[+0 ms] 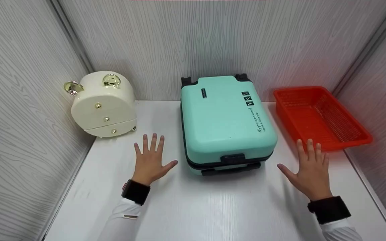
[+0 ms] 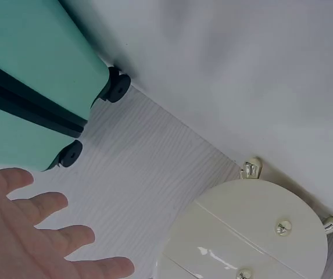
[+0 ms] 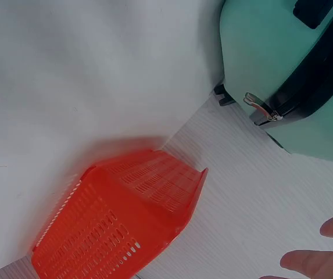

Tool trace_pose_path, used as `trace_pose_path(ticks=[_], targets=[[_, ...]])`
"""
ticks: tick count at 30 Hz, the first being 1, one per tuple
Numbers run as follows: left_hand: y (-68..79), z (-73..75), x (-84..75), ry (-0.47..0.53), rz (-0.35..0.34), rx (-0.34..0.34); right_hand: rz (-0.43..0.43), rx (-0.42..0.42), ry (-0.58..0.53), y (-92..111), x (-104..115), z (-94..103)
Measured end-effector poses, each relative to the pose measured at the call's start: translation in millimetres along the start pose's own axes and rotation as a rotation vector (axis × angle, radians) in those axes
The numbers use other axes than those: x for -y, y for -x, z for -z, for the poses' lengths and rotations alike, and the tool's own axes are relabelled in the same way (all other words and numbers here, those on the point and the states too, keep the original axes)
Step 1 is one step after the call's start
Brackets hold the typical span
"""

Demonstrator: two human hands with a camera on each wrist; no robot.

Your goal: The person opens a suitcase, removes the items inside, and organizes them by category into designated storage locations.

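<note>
A mint-green suitcase (image 1: 226,117) lies flat on the white table, its wheels toward the back wall and its black handle side facing me. To its left, my left hand (image 1: 150,164) is held with fingers spread and nothing in it. My right hand (image 1: 312,174) is likewise spread and bare, on the right, its fingertips overlapping the near edge of the red plastic basket (image 1: 313,117) in the head view. In the left wrist view the palm (image 2: 15,238) shows near the suitcase wheels. The right wrist view catches only some fingertips (image 3: 305,261) and a zipper pull (image 3: 262,107) on the suitcase.
A cream rounded drawer box (image 1: 104,107) with gold knobs and gold ear-like pieces stands at the back left. Grey wood-grain panels (image 1: 166,43) close off the back and both sides of the table (image 1: 193,211).
</note>
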State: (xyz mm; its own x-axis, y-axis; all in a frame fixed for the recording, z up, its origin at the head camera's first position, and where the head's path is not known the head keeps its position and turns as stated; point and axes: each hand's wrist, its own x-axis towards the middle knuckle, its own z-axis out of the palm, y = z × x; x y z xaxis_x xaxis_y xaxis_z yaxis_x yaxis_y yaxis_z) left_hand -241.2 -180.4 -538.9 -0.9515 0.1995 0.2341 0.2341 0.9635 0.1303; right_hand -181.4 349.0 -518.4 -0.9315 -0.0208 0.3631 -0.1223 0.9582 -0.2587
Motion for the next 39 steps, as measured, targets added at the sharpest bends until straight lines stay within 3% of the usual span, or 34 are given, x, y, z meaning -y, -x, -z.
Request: trace_pose_path(ticks=[6, 13, 17, 21, 24, 27, 30, 33, 39], targets=[[16.1, -7.8, -16.3, -0.006, -0.062, 0.011, 0.011, -0.007, -0.030, 0.5, 9.3, 4.0], [37.9, -15.4, -48.3, -0.011, -0.156, 0.097, 0.075, -0.063, -0.076, -7.1, 27.5, 12.6], [46.9, -16.2, -68.2, -0.032, -0.223, 0.098, 0.113, -0.084, -0.086, -12.2, 39.8, 15.9], [54.1, -15.4, -88.9, -0.044, -0.316, 0.039, 0.167, -0.111, -0.094, -18.9, 51.9, 17.2], [56.5, -15.1, -108.4, -0.033, -0.428, -0.033, 0.225, -0.144, -0.101, -26.6, 60.4, 16.2], [53.7, -18.2, -132.2, -0.034, -0.567, -0.110, 0.277, -0.162, -0.106, -35.9, 68.2, 14.3], [46.4, -25.0, -157.3, -0.078, -0.658, -0.133, 0.316, -0.150, -0.108, -47.2, 75.3, 12.3], [37.3, -33.4, -179.1, -0.151, -0.678, -0.129, 0.352, -0.117, -0.114, -59.7, 80.4, 10.8], [22.3, -48.1, -206.2, -0.322, -0.625, -0.236, 0.404, -0.019, -0.089, -83.0, 82.0, 8.2]])
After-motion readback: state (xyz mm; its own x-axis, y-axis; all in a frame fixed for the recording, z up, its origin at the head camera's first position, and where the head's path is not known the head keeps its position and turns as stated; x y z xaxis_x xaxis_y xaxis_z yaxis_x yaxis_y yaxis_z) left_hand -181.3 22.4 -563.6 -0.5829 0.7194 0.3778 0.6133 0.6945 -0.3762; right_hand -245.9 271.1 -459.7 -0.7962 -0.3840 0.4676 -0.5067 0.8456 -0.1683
